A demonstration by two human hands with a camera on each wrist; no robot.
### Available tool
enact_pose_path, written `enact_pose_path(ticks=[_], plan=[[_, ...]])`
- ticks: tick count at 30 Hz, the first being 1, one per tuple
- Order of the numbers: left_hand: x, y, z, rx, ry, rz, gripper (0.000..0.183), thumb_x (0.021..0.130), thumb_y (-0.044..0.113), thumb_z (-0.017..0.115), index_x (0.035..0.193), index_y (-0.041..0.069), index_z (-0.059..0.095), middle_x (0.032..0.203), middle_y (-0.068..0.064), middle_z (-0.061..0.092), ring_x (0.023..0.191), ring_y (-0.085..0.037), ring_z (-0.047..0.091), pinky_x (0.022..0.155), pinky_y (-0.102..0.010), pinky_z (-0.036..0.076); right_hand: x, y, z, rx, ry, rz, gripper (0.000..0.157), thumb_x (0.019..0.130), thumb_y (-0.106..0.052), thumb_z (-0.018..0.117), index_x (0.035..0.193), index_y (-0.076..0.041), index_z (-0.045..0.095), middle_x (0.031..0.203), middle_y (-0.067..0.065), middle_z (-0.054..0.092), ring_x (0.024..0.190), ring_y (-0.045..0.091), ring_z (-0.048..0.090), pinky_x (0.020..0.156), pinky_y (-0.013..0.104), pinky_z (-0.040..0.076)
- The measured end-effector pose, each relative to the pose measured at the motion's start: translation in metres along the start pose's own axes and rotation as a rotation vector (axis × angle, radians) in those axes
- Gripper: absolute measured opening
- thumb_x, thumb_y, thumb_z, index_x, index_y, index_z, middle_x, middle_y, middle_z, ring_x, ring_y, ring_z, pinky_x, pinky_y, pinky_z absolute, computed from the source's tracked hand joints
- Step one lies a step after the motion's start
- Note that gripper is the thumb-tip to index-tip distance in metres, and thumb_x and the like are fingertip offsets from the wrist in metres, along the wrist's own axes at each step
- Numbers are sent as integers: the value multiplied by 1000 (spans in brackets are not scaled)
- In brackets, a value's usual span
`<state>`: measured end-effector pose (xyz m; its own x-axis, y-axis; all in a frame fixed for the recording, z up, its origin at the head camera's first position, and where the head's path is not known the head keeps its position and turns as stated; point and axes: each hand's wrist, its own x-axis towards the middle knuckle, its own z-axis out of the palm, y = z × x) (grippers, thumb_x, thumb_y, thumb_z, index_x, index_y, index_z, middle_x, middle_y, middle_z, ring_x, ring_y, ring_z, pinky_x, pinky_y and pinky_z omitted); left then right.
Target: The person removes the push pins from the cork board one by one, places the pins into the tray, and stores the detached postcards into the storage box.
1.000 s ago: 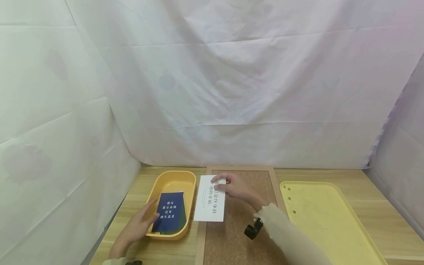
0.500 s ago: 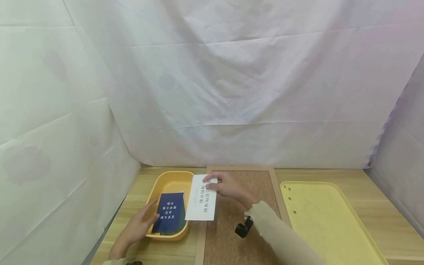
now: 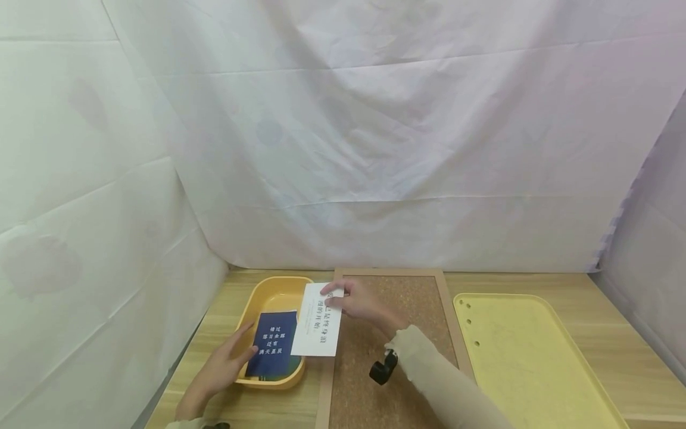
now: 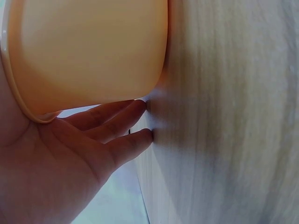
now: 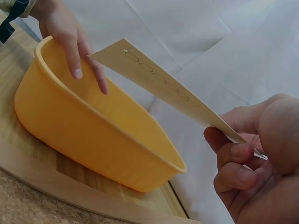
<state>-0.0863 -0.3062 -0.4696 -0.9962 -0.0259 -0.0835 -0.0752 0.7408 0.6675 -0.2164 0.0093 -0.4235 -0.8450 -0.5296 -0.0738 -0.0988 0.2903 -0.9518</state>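
Observation:
My right hand (image 3: 356, 300) pinches a white postcard (image 3: 316, 328) by its far right part, thumb above and fingers below. Dark characters are printed on its top face, and a row of small ovals shows on its underside (image 5: 159, 81) in the right wrist view. The postcard overlaps the right rim of a yellow plastic bin (image 3: 261, 291) in the head view. Inside the bin lies a dark blue card (image 3: 273, 342) with white characters, partly covered by the postcard. My left hand (image 3: 220, 363) grips the bin's near left wall, thumb and index inside, other fingers (image 4: 126, 144) outside near the tabletop.
A wood-framed cork board (image 3: 396, 369) lies on the wooden table (image 3: 568, 298), right of the bin. Farther right is a pale yellow tray (image 3: 536, 357) with small holes at its far left corner. White cloth (image 3: 375, 149) hangs behind and at the sides.
My right hand has moved left with the postcard, from beside the bin to over its right rim and part of the blue card. My left hand has stayed at the bin.

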Motion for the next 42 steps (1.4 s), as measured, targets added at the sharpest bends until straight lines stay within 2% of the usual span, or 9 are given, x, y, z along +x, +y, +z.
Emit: enact_pose_path(ticks=[10, 17, 24, 35, 40, 42], plan=[[-1, -2, -1, 14, -3, -12, 62, 101, 33, 56, 155, 15, 32, 157, -24, 32, 141, -51, 29, 112, -69, 24, 4, -1, 20, -30, -1, 7, 18, 93, -19, 68, 110, -21, 73, 110, 1, 67, 85, 14, 67, 73, 30, 56], [-1, -2, 0, 10, -12, -20, 62, 101, 32, 57, 156, 16, 32, 157, -23, 31, 141, -51, 29, 111, -69, 24, 4, -3, 30, -73, 16, -6, 17, 93, -21, 68, 110, -23, 73, 104, -1, 65, 71, 13, 59, 59, 25, 49], [0, -2, -1, 23, -6, -4, 62, 102, 32, 56, 156, 15, 31, 158, -22, 31, 141, -51, 29, 112, -68, 23, 8, -4, 41, -63, 13, -21, 19, 94, -19, 66, 112, -17, 72, 110, 1, 65, 82, 12, 62, 66, 26, 50], [0, -2, -1, 34, -19, -22, 62, 102, 34, 56, 156, 17, 31, 158, -23, 31, 141, -51, 29, 111, -69, 25, 17, -6, 55, -31, 30, -31, 21, 95, -13, 65, 114, -10, 71, 104, 3, 66, 78, 10, 65, 63, 23, 53], [0, -2, -1, 39, -19, -19, 62, 102, 33, 55, 156, 17, 31, 158, -22, 31, 141, -52, 29, 111, -70, 24, 16, -7, 60, -61, 46, -29, 21, 94, -14, 65, 115, -12, 71, 102, 3, 65, 72, 12, 61, 56, 23, 49], [0, -1, -1, 37, -19, -19, 62, 102, 32, 56, 156, 16, 31, 158, -22, 31, 141, -52, 29, 111, -70, 24, 16, -6, 62, -74, 55, -31, 21, 94, -15, 66, 114, -13, 72, 107, 3, 65, 73, 11, 58, 56, 22, 47]])
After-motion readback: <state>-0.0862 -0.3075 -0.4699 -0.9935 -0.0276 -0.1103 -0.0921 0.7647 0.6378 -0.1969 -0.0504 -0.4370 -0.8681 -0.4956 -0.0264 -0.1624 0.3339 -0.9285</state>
